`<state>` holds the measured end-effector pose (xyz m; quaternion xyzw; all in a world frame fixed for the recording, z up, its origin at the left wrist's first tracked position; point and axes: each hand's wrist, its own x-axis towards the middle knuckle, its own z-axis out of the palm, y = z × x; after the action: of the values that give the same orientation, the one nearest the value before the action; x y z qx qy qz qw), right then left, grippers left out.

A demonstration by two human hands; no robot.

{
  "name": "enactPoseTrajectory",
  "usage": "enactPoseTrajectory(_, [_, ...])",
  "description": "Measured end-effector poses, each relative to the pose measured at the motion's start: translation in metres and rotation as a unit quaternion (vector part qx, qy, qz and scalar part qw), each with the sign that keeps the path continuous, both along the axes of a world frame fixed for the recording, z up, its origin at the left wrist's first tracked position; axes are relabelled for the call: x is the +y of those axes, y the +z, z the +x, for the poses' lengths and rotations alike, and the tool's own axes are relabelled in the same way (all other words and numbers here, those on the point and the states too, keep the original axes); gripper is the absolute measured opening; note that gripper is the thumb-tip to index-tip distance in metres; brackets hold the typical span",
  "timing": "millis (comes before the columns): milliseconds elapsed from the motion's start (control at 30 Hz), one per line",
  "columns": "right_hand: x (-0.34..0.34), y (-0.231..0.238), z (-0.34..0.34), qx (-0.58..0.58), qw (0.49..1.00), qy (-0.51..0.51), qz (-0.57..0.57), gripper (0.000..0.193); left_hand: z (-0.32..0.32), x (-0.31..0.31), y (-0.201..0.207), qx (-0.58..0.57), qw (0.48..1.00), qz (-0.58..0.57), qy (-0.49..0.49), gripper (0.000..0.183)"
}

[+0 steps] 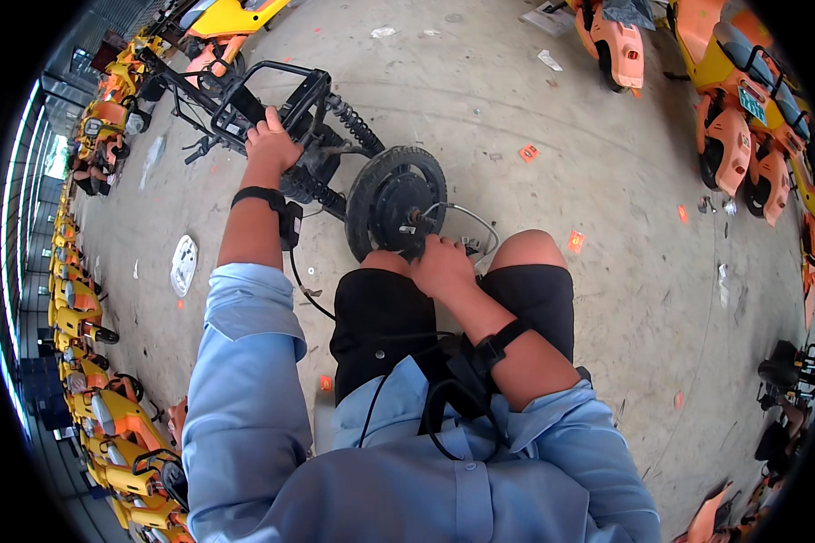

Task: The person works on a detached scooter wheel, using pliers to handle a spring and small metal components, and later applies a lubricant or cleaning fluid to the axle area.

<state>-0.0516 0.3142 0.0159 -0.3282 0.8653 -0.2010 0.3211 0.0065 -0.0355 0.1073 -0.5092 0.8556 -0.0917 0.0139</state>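
A stripped black scooter frame with its rear wheel is in front of me, the wheel close to my knees. My left hand is closed over a bar of the frame near the rear rack. Beside the wheel's lower edge, my right hand is closed at a small dark piece, whose kind I cannot make out. A grey cable curves from the wheel's axle down toward that hand. Two coil shock absorbers run along the frame, one of them on the far side of the wheel.
Yellow and orange scooters line the left side, and more scooters stand at the upper right. A white oval plate lies on the concrete floor at left. Orange packets and scraps are scattered about. Dark parts lie at far right.
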Motion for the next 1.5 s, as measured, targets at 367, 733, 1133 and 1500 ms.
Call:
enactPoseTrajectory(367, [0.006, -0.012, 0.011, -0.027, 0.997, 0.056, 0.036, 0.041, -0.001, -0.002, 0.008, -0.013, 0.999, 0.043, 0.01, 0.11])
enactPoseTrajectory(733, [0.021, -0.007, 0.022, -0.018, 0.999, 0.026, -0.041, 0.044, 0.009, -0.009, 0.0, 0.01, 1.0, 0.021, -0.01, 0.107])
enactPoseTrajectory(1133, [0.017, -0.03, 0.021, -0.051, 0.996, 0.052, -0.04, 0.052, 0.021, -0.009, -0.007, 0.02, 0.999, 0.003, -0.037, 0.1])
enactPoseTrajectory(1500, [0.013, -0.049, 0.008, -0.049, 0.994, 0.089, -0.027, 0.052, 0.014, -0.01, -0.001, -0.015, 0.999, 0.031, -0.015, 0.109])
